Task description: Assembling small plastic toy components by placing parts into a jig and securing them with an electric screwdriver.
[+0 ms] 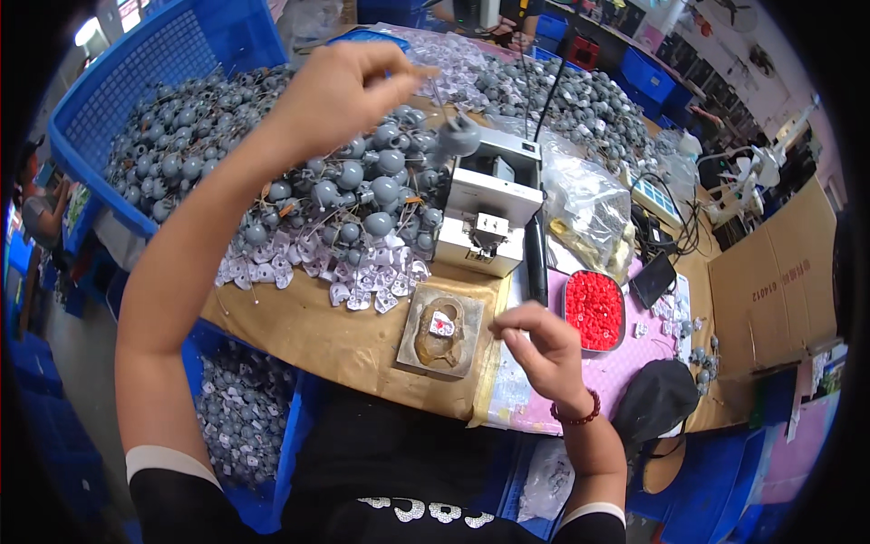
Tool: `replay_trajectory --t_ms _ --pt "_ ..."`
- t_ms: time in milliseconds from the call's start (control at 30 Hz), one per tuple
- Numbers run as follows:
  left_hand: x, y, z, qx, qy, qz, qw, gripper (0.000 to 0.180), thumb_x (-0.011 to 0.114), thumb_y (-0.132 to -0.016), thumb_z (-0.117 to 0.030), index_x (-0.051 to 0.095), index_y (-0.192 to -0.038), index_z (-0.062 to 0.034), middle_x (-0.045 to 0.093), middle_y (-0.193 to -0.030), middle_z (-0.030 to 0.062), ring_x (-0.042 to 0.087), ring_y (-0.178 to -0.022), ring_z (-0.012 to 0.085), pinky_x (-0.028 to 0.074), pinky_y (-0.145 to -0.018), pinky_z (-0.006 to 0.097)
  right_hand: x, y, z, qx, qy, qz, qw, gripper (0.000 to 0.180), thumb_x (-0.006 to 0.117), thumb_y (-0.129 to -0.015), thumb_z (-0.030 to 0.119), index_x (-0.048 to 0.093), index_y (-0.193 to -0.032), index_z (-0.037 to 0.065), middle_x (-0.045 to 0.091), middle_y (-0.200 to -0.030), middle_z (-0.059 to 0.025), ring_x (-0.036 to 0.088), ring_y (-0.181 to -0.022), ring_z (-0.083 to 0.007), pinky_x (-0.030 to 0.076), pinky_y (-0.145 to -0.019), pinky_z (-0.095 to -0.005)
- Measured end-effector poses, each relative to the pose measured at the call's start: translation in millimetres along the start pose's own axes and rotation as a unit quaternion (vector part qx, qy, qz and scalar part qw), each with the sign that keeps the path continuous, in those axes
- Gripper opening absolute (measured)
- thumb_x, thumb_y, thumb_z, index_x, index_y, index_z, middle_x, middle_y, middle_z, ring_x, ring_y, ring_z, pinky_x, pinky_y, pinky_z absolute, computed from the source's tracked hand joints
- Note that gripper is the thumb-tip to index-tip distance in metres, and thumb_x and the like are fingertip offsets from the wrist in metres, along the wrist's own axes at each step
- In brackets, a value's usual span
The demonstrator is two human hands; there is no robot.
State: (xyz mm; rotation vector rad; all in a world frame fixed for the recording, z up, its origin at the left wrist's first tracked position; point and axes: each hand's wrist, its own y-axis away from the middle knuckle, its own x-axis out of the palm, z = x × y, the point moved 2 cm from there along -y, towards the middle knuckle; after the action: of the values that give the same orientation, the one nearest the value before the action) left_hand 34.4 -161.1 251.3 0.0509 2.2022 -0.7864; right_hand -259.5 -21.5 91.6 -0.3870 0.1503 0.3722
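My left hand is raised over the heap of grey ball-shaped parts, thumb and fingers pinched. From it hangs a grey ball-shaped part on a thin stem, blurred, beside the top of a white boxy machine. My right hand is closed in a pinch to the right of a metal fixture block; whatever its fingertips hold is too small to make out. Inside the block's hollow lies a small white plate with a red piece on it. Loose white plates lie behind the block.
A tray of small red pieces sits right of my right hand. Behind it are a plastic bag and black cables. A blue basket tips out grey parts at left. A cardboard box stands at right; a filled blue bin is below.
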Motion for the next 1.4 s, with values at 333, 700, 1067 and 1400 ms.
replay_trajectory --t_ms 333,700,1067,1400 --pt "76.3 110.0 -70.1 0.121 0.017 0.058 0.991 0.038 0.076 -0.083 -0.012 0.066 -0.118 -0.0018 0.065 -0.100 0.0147 0.064 -0.091 0.0325 0.053 -0.079 0.042 25.2 -63.3 37.0 0.051 -0.286 -0.094 0.952 0.046 0.057 -0.104 0.010 0.046 -0.146 -0.004 0.063 -0.125 -0.0099 0.063 -0.111 -0.0148 0.051 -0.098 -0.0323" --pt "118.0 208.4 -28.9 -0.166 0.327 0.181 0.913 0.072 0.080 -0.085 -0.020 0.045 -0.146 -0.0057 0.061 -0.127 0.0175 0.061 -0.116 0.0304 0.049 -0.098 0.038 34.1 -38.9 13.4 0.205 -0.206 0.106 0.951 0.028 0.062 -0.100 0.006 0.067 -0.128 0.002 0.071 -0.094 -0.0020 0.056 -0.065 -0.0028 0.046 -0.057 -0.0211" --pt "169.8 257.6 3.6 -0.176 0.229 0.106 0.952 0.029 0.074 -0.085 -0.007 0.062 -0.110 -0.0015 0.061 -0.110 0.0147 0.064 -0.098 0.0318 0.052 -0.084 0.037 54.0 -14.9 -79.6 -0.116 0.394 0.103 0.906 0.029 0.071 -0.073 0.002 0.069 -0.103 0.006 0.063 -0.089 -0.0079 0.064 -0.074 -0.0259 0.053 -0.062 -0.0376" --pt "166.7 251.5 6.6 -0.176 0.176 0.174 0.953 0.031 0.075 -0.084 -0.012 0.062 -0.112 -0.0059 0.061 -0.111 0.0147 0.063 -0.103 0.0342 0.053 -0.085 0.041 60.2 -20.7 -66.2 -0.050 0.499 0.224 0.836 0.043 0.069 -0.076 0.012 0.065 -0.118 0.005 0.060 -0.103 -0.0097 0.062 -0.089 -0.0261 0.053 -0.074 -0.0375"
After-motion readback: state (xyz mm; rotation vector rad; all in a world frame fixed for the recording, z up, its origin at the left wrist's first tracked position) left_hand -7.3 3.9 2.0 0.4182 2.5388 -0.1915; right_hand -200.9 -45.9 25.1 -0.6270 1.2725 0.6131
